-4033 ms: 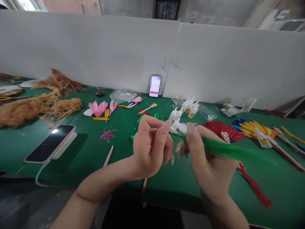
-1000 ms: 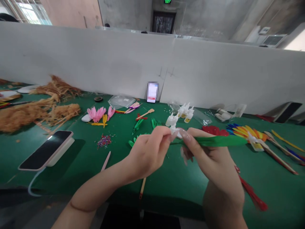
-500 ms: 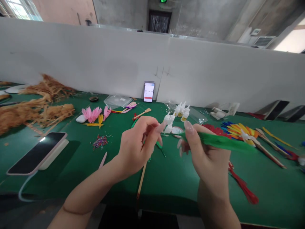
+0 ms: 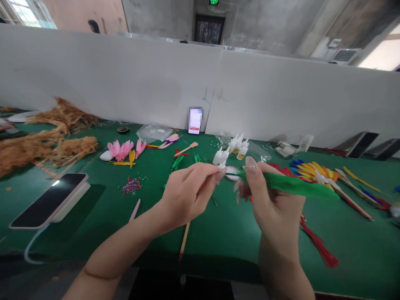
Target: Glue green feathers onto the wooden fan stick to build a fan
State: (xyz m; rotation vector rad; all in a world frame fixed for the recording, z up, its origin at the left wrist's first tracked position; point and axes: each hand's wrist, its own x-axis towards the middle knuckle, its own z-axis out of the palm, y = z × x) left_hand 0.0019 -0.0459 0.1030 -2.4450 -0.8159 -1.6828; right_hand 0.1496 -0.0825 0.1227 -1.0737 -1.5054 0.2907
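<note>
While the right hand [image 4: 276, 208] grips a green feather [image 4: 300, 185], the left hand [image 4: 189, 189] pinches its narrow end!
It stretches out rightward, green table [image 4: 234, 246] below, white partition [image 4: 125, 75] behind.

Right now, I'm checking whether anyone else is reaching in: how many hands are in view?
2: the left hand near centre, fingertips at the thin end of the green feather; the right hand beside it, holding that feather.
</note>
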